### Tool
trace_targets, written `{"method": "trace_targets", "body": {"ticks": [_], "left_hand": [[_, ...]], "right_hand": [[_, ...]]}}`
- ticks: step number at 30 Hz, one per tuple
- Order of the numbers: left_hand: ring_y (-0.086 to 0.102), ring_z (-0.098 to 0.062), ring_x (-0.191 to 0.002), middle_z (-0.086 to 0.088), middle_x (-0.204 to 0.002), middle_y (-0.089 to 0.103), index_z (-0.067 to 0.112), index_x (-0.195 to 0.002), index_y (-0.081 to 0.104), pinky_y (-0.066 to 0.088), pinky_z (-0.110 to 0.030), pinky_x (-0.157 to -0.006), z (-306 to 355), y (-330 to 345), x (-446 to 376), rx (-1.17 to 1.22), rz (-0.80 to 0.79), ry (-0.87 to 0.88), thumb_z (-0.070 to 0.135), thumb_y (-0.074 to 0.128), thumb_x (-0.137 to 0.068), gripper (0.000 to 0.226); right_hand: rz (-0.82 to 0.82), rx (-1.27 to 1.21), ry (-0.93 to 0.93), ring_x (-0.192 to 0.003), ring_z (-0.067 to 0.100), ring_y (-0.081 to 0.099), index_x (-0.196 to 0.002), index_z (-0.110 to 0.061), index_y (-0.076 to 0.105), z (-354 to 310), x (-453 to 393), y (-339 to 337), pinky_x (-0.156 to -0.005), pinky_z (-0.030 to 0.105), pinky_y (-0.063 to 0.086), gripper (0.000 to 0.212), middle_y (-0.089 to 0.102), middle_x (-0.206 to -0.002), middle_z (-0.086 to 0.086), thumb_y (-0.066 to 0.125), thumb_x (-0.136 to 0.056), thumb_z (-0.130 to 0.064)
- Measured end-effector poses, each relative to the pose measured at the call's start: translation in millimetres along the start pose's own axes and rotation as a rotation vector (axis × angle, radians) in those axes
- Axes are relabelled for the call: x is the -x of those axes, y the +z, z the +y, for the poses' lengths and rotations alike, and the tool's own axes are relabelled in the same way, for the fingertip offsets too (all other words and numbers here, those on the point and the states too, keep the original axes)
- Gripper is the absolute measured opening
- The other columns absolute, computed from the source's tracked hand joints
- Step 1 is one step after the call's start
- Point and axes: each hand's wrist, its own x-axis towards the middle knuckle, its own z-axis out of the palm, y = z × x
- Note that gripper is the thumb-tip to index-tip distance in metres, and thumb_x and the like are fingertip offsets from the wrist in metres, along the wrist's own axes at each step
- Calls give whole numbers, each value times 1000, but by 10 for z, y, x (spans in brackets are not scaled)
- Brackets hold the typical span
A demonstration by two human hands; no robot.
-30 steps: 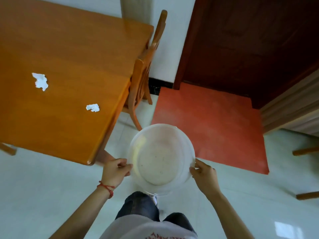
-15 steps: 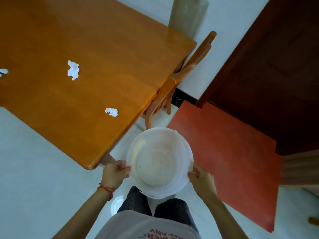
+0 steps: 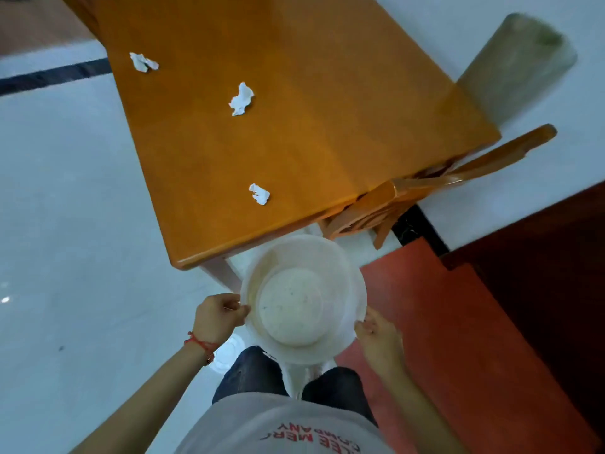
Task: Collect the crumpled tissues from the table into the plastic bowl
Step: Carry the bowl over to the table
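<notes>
Wooden table (image 3: 327,126) with three tissues (image 3: 241,99); plastic bowl (image 3: 302,298) below its corner, both hands' grips (image 3: 218,314) (image 3: 376,334) closed on rim.

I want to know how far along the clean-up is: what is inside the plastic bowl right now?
No tissues: the plastic bowl shows only its bare, slightly speckled bottom. The left hand and right hand grip its rim. Three crumpled tissues lie on the table.

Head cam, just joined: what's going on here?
A person stands at the corner of an orange wooden table, holding a translucent white plastic bowl by its rim with the left hand and right hand. The bowl looks empty. Three crumpled white tissues lie on the table, none collected yet.
</notes>
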Motion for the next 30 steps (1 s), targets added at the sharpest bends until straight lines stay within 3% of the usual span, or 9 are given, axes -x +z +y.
{"method": "trace_targets", "body": {"ticks": [2,5,9,12,15,18,24,28,30], "left_hand": [[59,8,-49,7,-61,64,7,-82,72,38,-8,-59,20,88,88,32,40,-41,13,67,-77,9],[62,1,-54,4,-66,66,8,-83,72,41,-11,-61,7,169,218,101,87,-111,12,67,-77,9],[67,-19,-68,-3,-71,69,9,-81,71,46,-18,-65,-46,175,337,200,138,-209,10,68,-76,6],[65,-15,-62,6,-62,66,13,-79,71,45,-17,-62,-115,143,361,229,157,-242,8,67,-75,6],[67,-18,-65,19,-46,62,12,-84,73,48,-25,-74,-193,98,333,224,157,-253,9,67,-75,11],[68,-16,-66,25,-42,60,12,-87,73,49,-29,-79,-234,66,295,245,158,-253,12,66,-77,12],[63,5,-49,26,-42,60,11,-90,72,52,-30,-83,-275,62,172,292,162,-278,12,65,-78,14],[66,-2,-52,24,-41,61,11,-88,71,53,-32,-83,-262,101,183,322,183,-296,11,65,-77,13],[66,-5,-53,23,-41,61,12,-86,71,53,-32,-82,-237,144,193,343,202,-306,10,65,-77,11]], "right_hand": [[-42,-7,-37,-77,29,64,-101,-10,66,28,-118,-78,-56,17,47,26,69,-82,14,51,-81,0],[-84,-25,-72,-85,35,65,-96,-11,67,97,-266,-123,-64,36,52,24,72,-85,13,54,-80,1],[-156,12,-112,-78,26,67,-104,-14,67,79,-400,-88,-68,31,52,32,65,-74,-16,54,-79,3],[-184,58,-146,-77,17,64,-110,-13,65,52,-457,-14,-63,23,49,35,62,-76,-21,56,-80,1],[-189,63,-157,-76,22,66,-111,-15,65,8,-534,69,-65,28,49,39,63,-74,-21,55,-78,3],[-205,63,-154,-77,22,67,-110,-15,65,-32,-599,132,-65,23,49,39,63,-75,-20,54,-78,4],[-269,114,-163,-82,10,66,-112,-20,64,-65,-775,178,-76,33,54,39,65,-81,-25,56,-80,1],[-308,142,-159,-84,11,66,-111,-21,64,-59,-860,142,-70,23,51,37,66,-83,-23,57,-80,-1],[-330,152,-140,-93,17,65,-114,-19,62,-79,-912,112,-73,26,51,35,68,-91,-13,58,-82,-6]]}}
